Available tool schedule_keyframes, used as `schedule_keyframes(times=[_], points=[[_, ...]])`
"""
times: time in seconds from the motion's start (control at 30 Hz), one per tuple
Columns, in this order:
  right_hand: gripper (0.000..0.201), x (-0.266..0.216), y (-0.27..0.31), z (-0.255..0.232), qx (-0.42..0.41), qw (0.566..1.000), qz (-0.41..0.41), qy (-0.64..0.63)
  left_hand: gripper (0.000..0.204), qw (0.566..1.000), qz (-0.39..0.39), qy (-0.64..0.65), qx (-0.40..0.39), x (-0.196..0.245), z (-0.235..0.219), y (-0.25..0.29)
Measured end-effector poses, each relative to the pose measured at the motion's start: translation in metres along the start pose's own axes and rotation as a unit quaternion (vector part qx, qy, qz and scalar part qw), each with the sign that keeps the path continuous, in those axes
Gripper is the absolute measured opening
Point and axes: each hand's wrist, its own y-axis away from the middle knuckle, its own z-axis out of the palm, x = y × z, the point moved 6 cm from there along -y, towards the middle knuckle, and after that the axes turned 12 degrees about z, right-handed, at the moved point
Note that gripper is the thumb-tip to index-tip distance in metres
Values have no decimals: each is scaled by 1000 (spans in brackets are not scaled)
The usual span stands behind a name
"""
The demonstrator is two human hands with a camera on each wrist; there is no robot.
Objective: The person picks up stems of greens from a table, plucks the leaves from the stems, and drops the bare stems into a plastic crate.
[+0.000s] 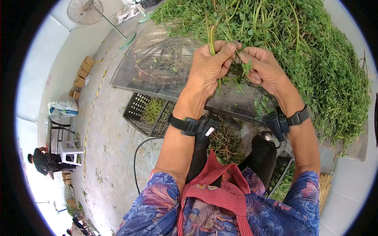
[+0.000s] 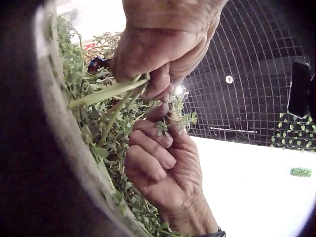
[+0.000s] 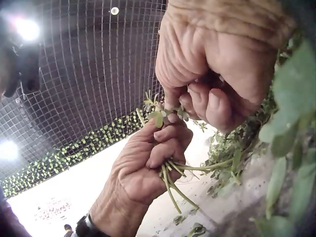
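My left hand (image 1: 206, 67) grips several thick green stems (image 1: 212, 39), their ends poking out past the curled fingers in the right wrist view. Close beside it, my right hand (image 1: 265, 69) pinches a small leafy sprig (image 3: 158, 114) between thumb and forefinger, its other fingers curled in. The fingertips of both hands meet around this sprig, above the front edge of a dark table (image 1: 157, 88). Behind and to the right rises a large heap of leafy green plants (image 1: 315, 70). In the left wrist view, green stems (image 2: 106, 94) slant out from under the left hand.
Below the table's edge stands a black crate (image 1: 134, 120) with cut stems in it. Discarded stalks (image 1: 226, 141) lie on the floor between the legs. Further left are a standing fan (image 1: 84, 11), cardboard boxes (image 1: 80, 74), a white stool (image 1: 71, 151) and a seated person (image 1: 43, 161).
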Motion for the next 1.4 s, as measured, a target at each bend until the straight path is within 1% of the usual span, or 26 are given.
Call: schedule_keyframes(times=[0.13, 0.23, 0.27, 0.3, 0.33, 0.37, 0.4, 0.43, 0.5, 0.53, 0.57, 0.63, 0.77, 0.83, 0.87, 0.9, 0.93, 0.97, 1.0, 1.03, 1.07, 1.17, 1.23, 1.3, 1.33, 1.4], points=[[20, 2, -2, 0, -21, 1000, -10, -2, 21, 1000, -8, -21, 6, -3, -1, 2], [17, 1, -2, 0, -6, 1000, -24, 14, 19, 999, 12, 27, 30, -5, 0, 0], [16, -3, 0, -1, 25, 998, -32, 40, 18, 999, 22, 37, 28, -4, 1, 0], [16, -2, -1, 1, 26, 998, -31, 37, 18, 998, 32, 48, 25, -4, 3, 0], [15, -5, -1, -5, 81, 994, -59, 40, 18, 998, 30, 47, 25, -2, 3, 0], [15, -9, -1, -11, 136, 986, -87, 42, 18, 996, 55, 70, 21, 3, 3, 0], [15, -7, -2, -21, 114, 990, -79, -29, 19, 993, 78, 92, 15, 9, 2, 0], [15, -9, -1, -32, 118, 989, -80, -29, 19, 993, 77, 93, 11, 11, -1, -1], [16, -18, -1, -40, 37, 969, -91, -224, 19, 966, 73, 246, -31, 15, -7, -8], [16, -19, 0, -41, 36, 970, -93, -221, 18, 947, 39, 317, -28, 9, -13, -10], [18, -19, 4, -37, 52, 969, -80, -226, 18, 947, 41, 317, -28, 12, -12, -11], [23, -15, 8, -30, 83, 966, -52, -239, 22, 933, 11, 359, 22, 9, -12, -11], [22, -28, 7, -18, 42, 988, -81, -123, 22, 952, 20, 305, 3, 12, -6, -9], [23, -32, 8, -14, 34, 992, -76, -94, 19, 980, 22, 195, -28, 13, -2, -5], [24, -36, 12, -8, 18, 993, -108, -48, 18, 987, 8, 160, -15, 14, 0, -2], [26, -54, 16, -2, 2, 988, -151, 14, 18, 985, 27, 171, -24, 20, 4, -6], [25, -59, 21, -3, 57, 986, -147, 51, 19, 990, 10, 135, -37, 16, 5, -2], [25, -65, 23, 4, 57, 985, -150, 58, 20, 994, -12, 98, -47, 13, 7, 1], [24, -78, 31, 11, 123, 956, -222, 150, 20, 997, 3, 74, -39, 13, 9, 1], [23, -88, 39, 16, 186, 907, -291, 239, 20, 996, 5, 78, -40, 14, 9, 2], [25, -94, 41, 18, 212, 869, -333, 297, 20, 997, 9, 57, -44, 15, 10, 3], [26, -97, 37, 17, 214, 854, -335, 336, 21, 998, 29, 19, -56, 16, 14, 3], [27, -98, 36, 19, 220, 834, -320, 392, 21, 997, 44, -2, -62, 16, 14, 4], [29, -95, 35, 25, 246, 798, -302, 460, 21, 990, 104, -62, -70, 21, 16, 4], [29, -98, 36, 24, 247, 797, -300, 462, 21, 990, 103, -60, -70, 16, 15, 3], [30, -97, 28, 22, 213, 793, -195, 536, 20, 980, 166, -93, -60, 20, 15, 1]])
